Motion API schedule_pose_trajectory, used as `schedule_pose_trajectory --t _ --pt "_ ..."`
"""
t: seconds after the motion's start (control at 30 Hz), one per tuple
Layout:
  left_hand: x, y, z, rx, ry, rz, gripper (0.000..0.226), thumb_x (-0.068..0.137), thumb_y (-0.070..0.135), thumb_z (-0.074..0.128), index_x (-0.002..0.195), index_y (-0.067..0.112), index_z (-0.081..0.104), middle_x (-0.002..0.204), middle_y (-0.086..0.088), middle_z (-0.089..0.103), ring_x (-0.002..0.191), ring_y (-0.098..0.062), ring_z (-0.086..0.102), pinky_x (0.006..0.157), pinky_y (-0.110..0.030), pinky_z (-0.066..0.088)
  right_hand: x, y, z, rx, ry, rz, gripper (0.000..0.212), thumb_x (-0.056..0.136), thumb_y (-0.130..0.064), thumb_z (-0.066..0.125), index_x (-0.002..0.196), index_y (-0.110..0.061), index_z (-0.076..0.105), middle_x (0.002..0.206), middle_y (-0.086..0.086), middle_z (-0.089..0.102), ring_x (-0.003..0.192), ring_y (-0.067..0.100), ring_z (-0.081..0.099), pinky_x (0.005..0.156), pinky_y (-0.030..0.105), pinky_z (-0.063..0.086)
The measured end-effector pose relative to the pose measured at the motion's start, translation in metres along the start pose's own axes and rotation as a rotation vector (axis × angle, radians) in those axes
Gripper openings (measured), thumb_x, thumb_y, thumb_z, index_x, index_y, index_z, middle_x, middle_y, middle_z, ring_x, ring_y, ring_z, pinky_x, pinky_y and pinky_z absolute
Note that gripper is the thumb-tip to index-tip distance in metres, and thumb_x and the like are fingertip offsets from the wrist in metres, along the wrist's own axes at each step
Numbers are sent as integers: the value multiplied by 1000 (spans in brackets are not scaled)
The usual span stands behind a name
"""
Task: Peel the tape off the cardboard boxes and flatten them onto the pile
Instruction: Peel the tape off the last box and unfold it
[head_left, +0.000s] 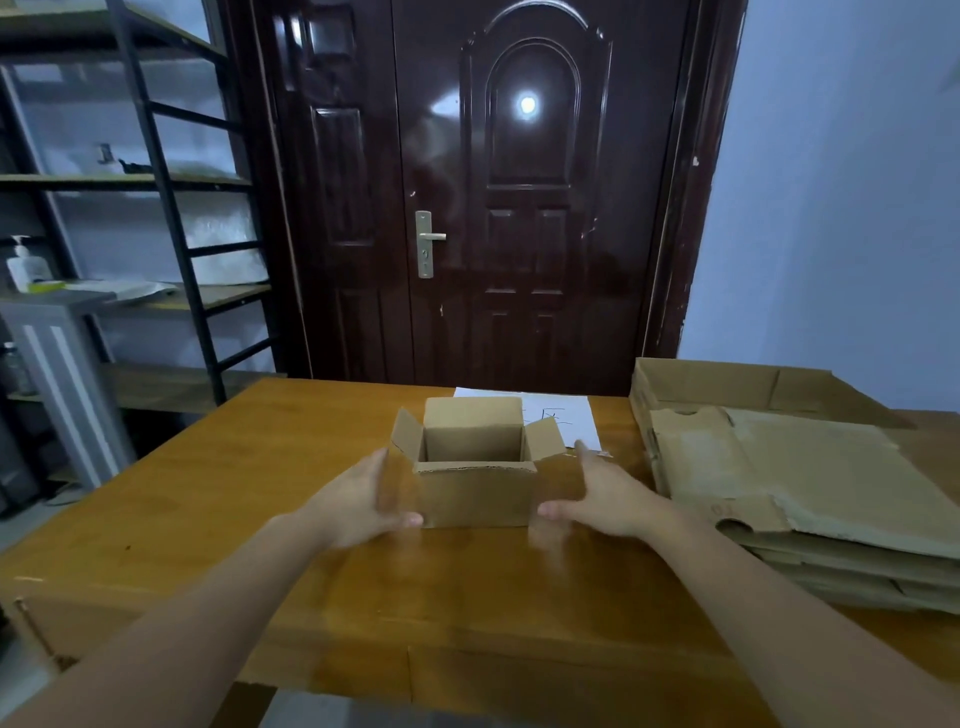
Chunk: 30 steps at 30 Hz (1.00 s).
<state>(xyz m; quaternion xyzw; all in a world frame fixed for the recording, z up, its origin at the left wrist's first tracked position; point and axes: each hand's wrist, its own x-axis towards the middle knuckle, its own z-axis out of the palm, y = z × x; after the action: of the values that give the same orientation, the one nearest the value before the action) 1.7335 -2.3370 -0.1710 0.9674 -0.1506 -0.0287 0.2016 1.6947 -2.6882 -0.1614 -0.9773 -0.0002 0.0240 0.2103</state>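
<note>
**Small open box sitting between two open hands**

Nearest the camera, both forearms are reaching forward over the counter (218, 499). The left hand (363, 499) and the right hand (605, 499) are flanking the small cardboard box (475, 493), one at each short end, palms turned inward toward it. Each grip is lying open, fingers straight and blurred; whether the fingertips are touching the box walls I cannot tell. The box is standing upright at the counter's middle, directly between the hands and about equally near to both, its long axis running left to right and its top flaps standing open. No tape is showing on the faces in view, so my judgement is that the coming move is seizing the box from both ends to collapse it.

To the right, the pile (810, 493) of flattened cardboard is lying just beside the right forearm, so the right hand is the nearer one for setting the box down there. Behind the box a white sheet of paper (566, 415) is lying flat. Beyond the counter a dark door (519, 208) is closing off the room, with metal shelving (156, 208) at the left.
</note>
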Motion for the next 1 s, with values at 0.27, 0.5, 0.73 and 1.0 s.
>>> schedule_pose_trajectory --t 0.27,0.5,0.73,1.0 --pt "13 27 30 -100 -7 89 49 104 52 48 147 30 42 140 4 57 124 -18 54 106 -37 46 8 -19 28 81 -99 -162 93 84 -55 75 158 -32 22 161 -4 35 143 21 40 115 42 40" --pt "0 43 -5 -86 113 13 93 86 90 31 146 21 49 118 -2 70 97 -18 66 82 -36 57 9 -29 13 211 130 -266 92 78 -71 61 156 -37 27 161 -11 35 144 15 39 114 44 42" --pt "-13 59 -45 397 212 106 87 82 92 24 123 27 65 96 1 61 90 -18 58 81 -38 53 -5 -49 -16 512 176 -226 45 97 -61 52 132 -35 61 125 -20 64 119 6 57 92 24 42" --pt "-16 80 -50 -9 213 43 94 93 82 10 74 13 72 70 -1 71 71 -19 66 80 -41 55 -11 -53 -26 508 327 -72 82 89 -80 37 98 -6 71 94 8 71 92 22 65 87 43 52"
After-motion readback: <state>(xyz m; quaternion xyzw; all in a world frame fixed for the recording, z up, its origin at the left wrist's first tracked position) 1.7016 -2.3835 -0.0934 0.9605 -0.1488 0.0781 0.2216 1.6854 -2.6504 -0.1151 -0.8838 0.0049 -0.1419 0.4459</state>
